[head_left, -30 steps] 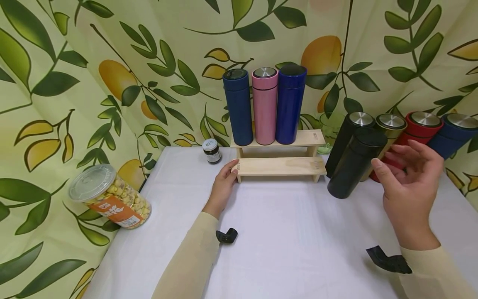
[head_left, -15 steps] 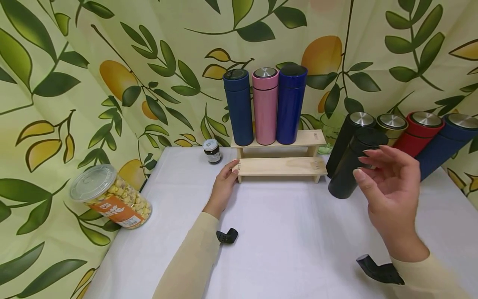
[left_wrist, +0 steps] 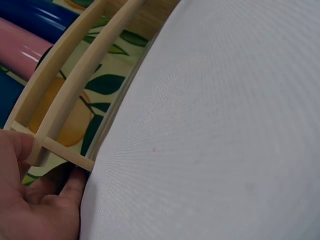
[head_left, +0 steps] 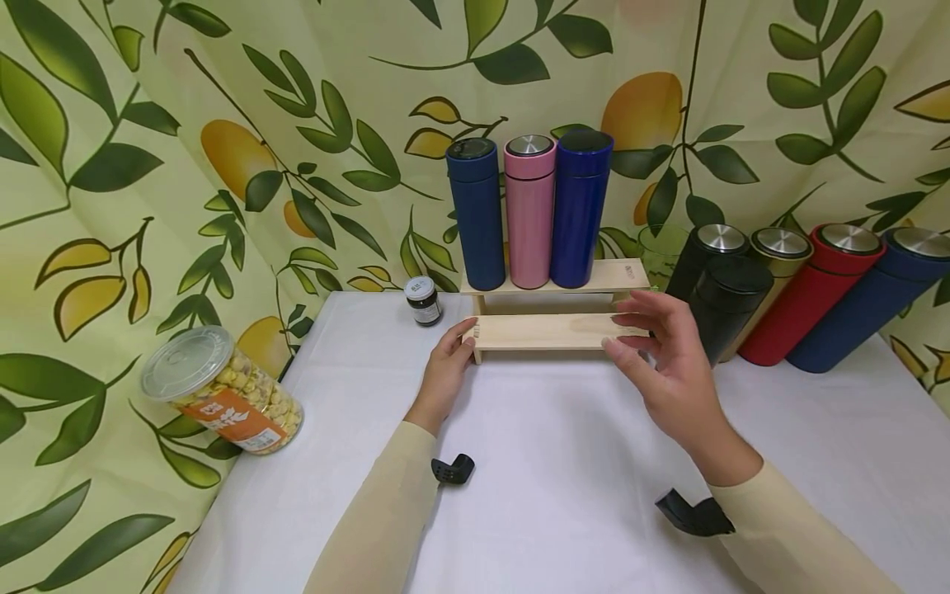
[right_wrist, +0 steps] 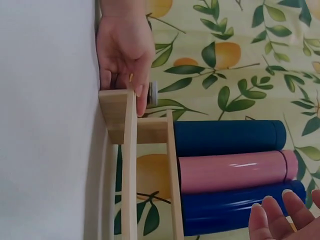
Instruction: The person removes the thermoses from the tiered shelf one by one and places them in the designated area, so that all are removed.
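A two-step wooden rack (head_left: 545, 332) stands at the back of the white table. On its upper step, a dark blue thermos (head_left: 476, 219), a pink thermos (head_left: 529, 219) and a glossy royal blue thermos (head_left: 581, 214) stand upright side by side. My left hand (head_left: 443, 363) grips the lower step's left end; in the left wrist view its thumb (left_wrist: 20, 145) lies against the wood. My right hand (head_left: 671, 371) is by the step's right end, fingers spread and holding nothing. It hides that end, and contact cannot be told. The right wrist view catches its fingertips (right_wrist: 272, 215) at the lower right.
Right of the rack stand black thermoses (head_left: 731, 301), a gold one (head_left: 779, 257), a red one (head_left: 809, 293) and a blue one (head_left: 872, 305). A green glass (head_left: 663, 247) is behind. Leftward are a small dark jar (head_left: 423, 301) and a large clear snack jar (head_left: 237, 396).
My right hand has moved left from in front of the red and black thermoses to the rack's right end. My left hand has stayed on the rack, and the thermoses have not moved.
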`<control>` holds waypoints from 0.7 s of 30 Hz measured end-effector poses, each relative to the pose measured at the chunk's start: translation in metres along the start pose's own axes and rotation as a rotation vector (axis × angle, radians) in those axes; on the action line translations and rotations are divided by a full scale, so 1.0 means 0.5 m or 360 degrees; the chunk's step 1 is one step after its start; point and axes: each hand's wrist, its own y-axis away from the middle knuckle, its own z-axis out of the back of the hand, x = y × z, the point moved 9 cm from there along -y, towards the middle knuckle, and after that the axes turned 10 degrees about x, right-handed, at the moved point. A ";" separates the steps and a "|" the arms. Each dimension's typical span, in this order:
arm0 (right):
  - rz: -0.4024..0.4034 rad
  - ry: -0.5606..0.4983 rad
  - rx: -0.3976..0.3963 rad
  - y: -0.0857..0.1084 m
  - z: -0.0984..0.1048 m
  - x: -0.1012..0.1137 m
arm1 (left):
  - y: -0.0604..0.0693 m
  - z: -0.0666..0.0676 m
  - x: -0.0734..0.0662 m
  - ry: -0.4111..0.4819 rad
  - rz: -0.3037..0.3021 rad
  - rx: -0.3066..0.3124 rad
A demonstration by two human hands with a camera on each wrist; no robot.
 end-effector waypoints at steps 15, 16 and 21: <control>-0.0222 0.0106 -0.0172 -0.117 -0.028 -0.072 | -0.001 0.003 0.000 -0.0003 -0.0001 -0.0032; -0.0233 0.0110 -0.0196 -0.125 -0.026 -0.076 | -0.001 0.003 0.000 -0.0006 -0.0002 -0.0033; -0.0302 0.0095 -0.0304 -0.152 -0.016 -0.098 | -0.003 0.005 0.003 -0.0021 -0.0006 -0.0025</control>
